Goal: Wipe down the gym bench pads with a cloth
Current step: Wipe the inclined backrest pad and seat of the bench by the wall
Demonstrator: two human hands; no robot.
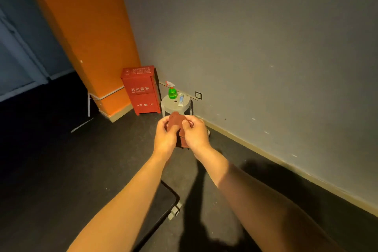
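Cloth: a reddish-brown cloth (177, 121) is held up in mid-air, in front of a grey stool (175, 106).
Left hand (166, 135): fingers curled, pinching the cloth's left edge.
Right hand (196, 132): fingers curled, pinching its right edge.
Stool: a green spray bottle (172, 91) stands near its back edge.

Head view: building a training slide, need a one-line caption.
Left hand and right hand grip a reddish-brown cloth near a stool bearing a green spray bottle, beside a red box.
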